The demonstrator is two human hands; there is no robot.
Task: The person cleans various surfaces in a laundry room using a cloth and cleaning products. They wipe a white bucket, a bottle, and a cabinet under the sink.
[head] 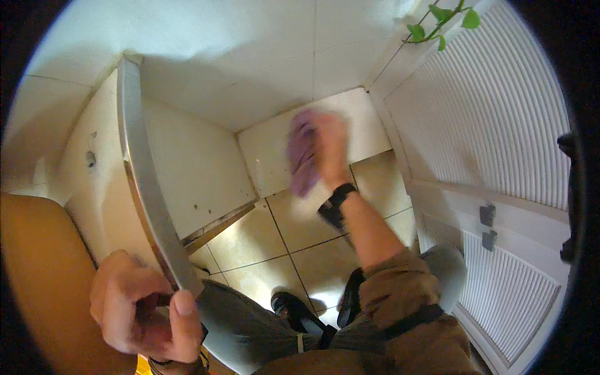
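Note:
My right hand [332,147] grips a crumpled purple cloth [300,159], and both are blurred. Hand and cloth are in front of a low white panel [370,122] at the foot of the tiled wall; whether they touch it I cannot tell. At lower left, my left hand [145,304] is loosely curled, its thumb apart from the fingers and nothing evident inside. It is beside the lower end of a white partition with a grey edge strip [150,187]. Small dark marks dot the white side panel [197,164] between them.
White louvred doors [492,108] with dark latches [487,215] line the right side. A leafy green plant stem [440,23] hangs at top right. An orange-brown rounded surface [42,276] borders the left. Beige floor tiles [304,220] lie under my black shoes [295,311].

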